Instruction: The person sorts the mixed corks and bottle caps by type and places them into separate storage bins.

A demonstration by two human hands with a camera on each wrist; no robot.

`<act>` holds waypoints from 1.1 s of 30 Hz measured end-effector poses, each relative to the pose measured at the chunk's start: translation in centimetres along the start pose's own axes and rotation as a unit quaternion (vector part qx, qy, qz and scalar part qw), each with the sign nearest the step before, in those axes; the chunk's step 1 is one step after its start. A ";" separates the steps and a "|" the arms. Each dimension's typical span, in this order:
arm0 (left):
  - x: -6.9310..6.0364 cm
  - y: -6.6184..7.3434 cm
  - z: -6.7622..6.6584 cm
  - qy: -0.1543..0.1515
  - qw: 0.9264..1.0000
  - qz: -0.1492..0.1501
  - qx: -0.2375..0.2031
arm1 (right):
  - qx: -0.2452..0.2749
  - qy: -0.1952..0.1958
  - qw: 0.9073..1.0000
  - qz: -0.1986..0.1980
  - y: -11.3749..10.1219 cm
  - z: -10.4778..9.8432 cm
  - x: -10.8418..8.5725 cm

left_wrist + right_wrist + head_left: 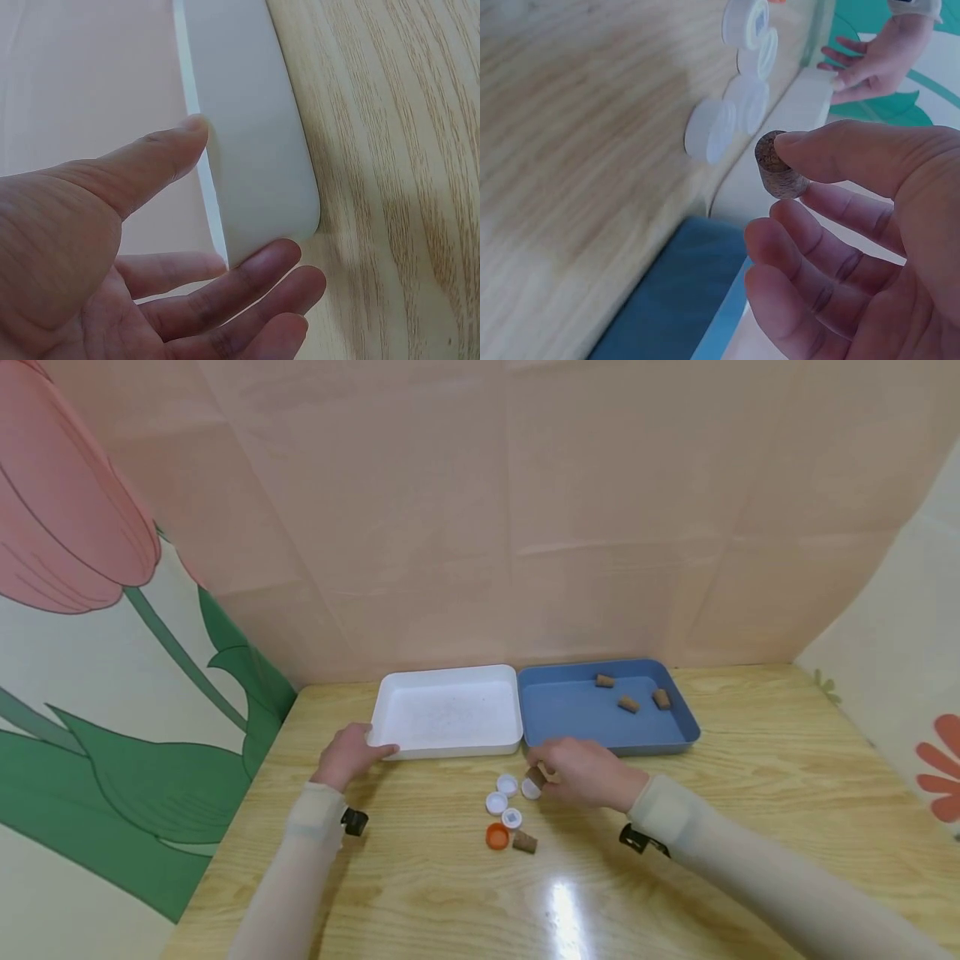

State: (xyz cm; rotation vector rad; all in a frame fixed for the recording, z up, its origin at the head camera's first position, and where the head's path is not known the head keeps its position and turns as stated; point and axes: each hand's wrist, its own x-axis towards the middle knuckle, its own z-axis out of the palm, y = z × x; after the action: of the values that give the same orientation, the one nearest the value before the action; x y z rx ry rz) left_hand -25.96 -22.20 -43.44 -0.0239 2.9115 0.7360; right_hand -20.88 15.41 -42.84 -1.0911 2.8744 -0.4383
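My right hand (581,770) pinches a brown cork (781,166) between thumb and fingertips, above the table and in front of the blue tray (570,712). Close by the held cork is a white bottle cap (531,789). Several more white caps (748,103) lie beside it, with an orange cap (497,837) and another cork (525,842) nearest me. At the left front corner of the white tray (450,750), my left hand (351,756) touches the rim. In the left wrist view its thumb lies against that rim and its relaxed fingers touch around the corner.
Inside the blue tray lie three corks, one of them a cork (628,703) near its middle. Both trays stand side by side at the back of the wooden table (420,877), against a pinkish covered wall (480,527).
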 end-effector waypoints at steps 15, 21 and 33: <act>0.1 -0.1 0.0 -0.003 1.000 0.002 0.003 | 0.007 0.018 0.999 0.037 2.8 -2.2 0.7; 0.2 -0.1 0.0 -0.001 1.000 0.001 0.003 | -0.002 0.021 0.998 0.051 4.3 -3.0 1.1; 0.2 -0.1 0.0 -0.002 1.000 0.001 -0.003 | -0.012 0.039 0.995 0.091 7.7 -3.9 1.8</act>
State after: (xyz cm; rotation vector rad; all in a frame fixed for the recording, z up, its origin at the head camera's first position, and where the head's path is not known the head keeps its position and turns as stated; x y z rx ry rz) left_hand -26.12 -22.24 -43.51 -0.0191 2.9067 0.7429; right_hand -27.68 20.71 -41.08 -0.8211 3.0198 -0.4464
